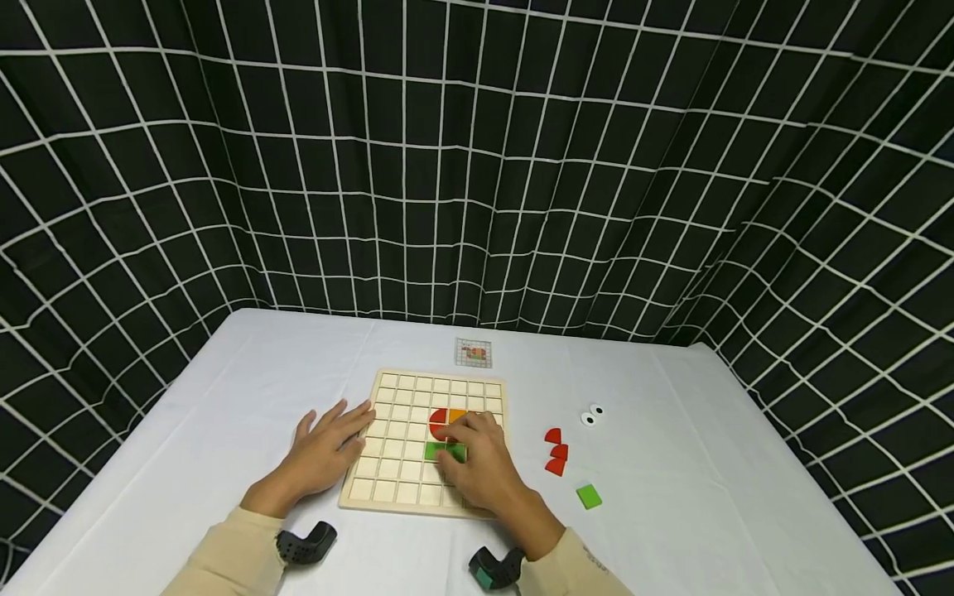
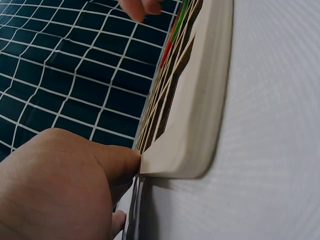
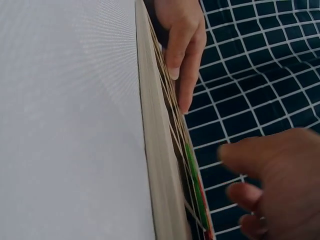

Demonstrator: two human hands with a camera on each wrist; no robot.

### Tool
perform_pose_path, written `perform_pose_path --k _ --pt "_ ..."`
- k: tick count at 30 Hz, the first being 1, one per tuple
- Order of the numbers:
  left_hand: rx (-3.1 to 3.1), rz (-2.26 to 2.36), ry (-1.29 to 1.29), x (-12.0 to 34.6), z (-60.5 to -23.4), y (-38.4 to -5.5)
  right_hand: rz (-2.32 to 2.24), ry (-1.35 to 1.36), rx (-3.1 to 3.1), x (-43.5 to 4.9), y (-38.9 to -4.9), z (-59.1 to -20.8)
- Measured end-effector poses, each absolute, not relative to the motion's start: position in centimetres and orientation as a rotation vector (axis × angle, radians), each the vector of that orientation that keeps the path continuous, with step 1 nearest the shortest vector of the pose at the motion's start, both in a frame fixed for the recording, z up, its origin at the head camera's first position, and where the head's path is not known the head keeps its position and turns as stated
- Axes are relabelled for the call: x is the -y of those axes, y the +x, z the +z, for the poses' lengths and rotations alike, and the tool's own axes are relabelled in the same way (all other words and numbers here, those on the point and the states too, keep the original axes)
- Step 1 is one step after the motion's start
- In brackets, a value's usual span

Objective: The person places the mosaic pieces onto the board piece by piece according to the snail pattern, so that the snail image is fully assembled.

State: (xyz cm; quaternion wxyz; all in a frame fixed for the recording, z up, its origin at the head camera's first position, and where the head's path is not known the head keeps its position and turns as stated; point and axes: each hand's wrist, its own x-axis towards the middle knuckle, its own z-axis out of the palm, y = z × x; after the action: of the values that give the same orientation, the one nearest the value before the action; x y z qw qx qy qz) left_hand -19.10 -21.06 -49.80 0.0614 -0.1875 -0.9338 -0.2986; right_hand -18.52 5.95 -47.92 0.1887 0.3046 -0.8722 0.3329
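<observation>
A wooden grid board (image 1: 389,468) lies on the white table. My left hand (image 1: 319,455) rests at its left edge with fingers extended; in the left wrist view the thumb (image 2: 117,157) touches the board's corner. Over the board's right half hovers my right hand (image 1: 483,465), partly covering the pieces set there. Red pieces (image 1: 438,418), an orange piece (image 1: 457,414) and a green strip (image 1: 433,451) show beside its fingers. In the right wrist view the thumb (image 3: 245,154) and fingers stand apart, with nothing seen between them.
Right of the board lie three red quarter-round pieces (image 1: 559,452), a green square (image 1: 589,497) and two white eye discs (image 1: 589,420). A small picture card (image 1: 473,353) sits behind the board. Black gridded cloth (image 1: 417,165) hangs around the table.
</observation>
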Motion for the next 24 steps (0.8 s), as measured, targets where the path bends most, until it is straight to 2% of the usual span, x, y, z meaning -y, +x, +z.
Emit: perform_pose_path --k 10,24 --pt "2.815 -0.892 -0.584 20.8 -49.6 -19.2 0.986 0.760 2.422 -7.9 -18.4 -45.7" --pt "2.817 -0.884 -0.563 21.1 -49.7 -19.0 0.939 0.481 2.455 -13.8 -19.5 -45.2"
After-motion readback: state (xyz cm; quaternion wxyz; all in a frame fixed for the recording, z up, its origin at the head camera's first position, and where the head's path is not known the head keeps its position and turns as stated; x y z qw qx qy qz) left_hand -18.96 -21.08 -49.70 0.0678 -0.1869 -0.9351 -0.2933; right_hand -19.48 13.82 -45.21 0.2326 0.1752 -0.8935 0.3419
